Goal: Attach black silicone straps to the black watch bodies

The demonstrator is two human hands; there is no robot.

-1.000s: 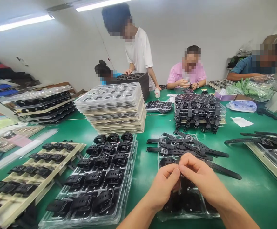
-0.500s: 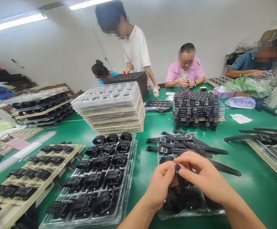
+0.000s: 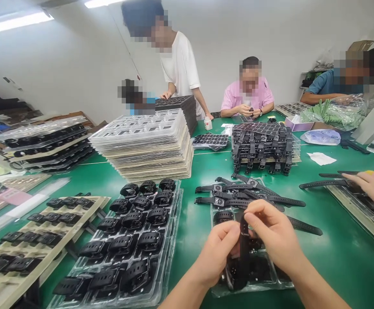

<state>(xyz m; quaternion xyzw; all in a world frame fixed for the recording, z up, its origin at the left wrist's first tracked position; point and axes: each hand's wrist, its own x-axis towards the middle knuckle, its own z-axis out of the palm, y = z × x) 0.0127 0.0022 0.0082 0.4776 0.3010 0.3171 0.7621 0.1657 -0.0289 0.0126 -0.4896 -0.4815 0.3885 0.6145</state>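
A black smartwatch [image 3: 244,253] is between my hands above a clear plastic tray [image 3: 272,279]. My left hand [image 3: 221,246] closes on the left side of its strap. With thumb and fingertips, my right hand [image 3: 272,236] pinches the strap's upper end. Part of the watch is hidden by my fingers. Below it, more black watches sit in the tray's compartments. Just beyond my hands, several loose watches with straps laid out [image 3: 238,193] lie across the tray's far end.
Left of my hands stands a clear tray of looped watches [image 3: 142,219], then a beige tray [image 3: 87,223]. Behind are stacked trays [image 3: 142,150] and a pile of watches [image 3: 264,148]. A co-worker's hand [image 3: 372,189] reaches over the right-hand tray. Other people sit and stand across the table.
My right hand has risen slightly, drawing the strap end upward, and more of the strap shows between my hands. A co-worker's hand has come in at the right. The view has shifted slightly.
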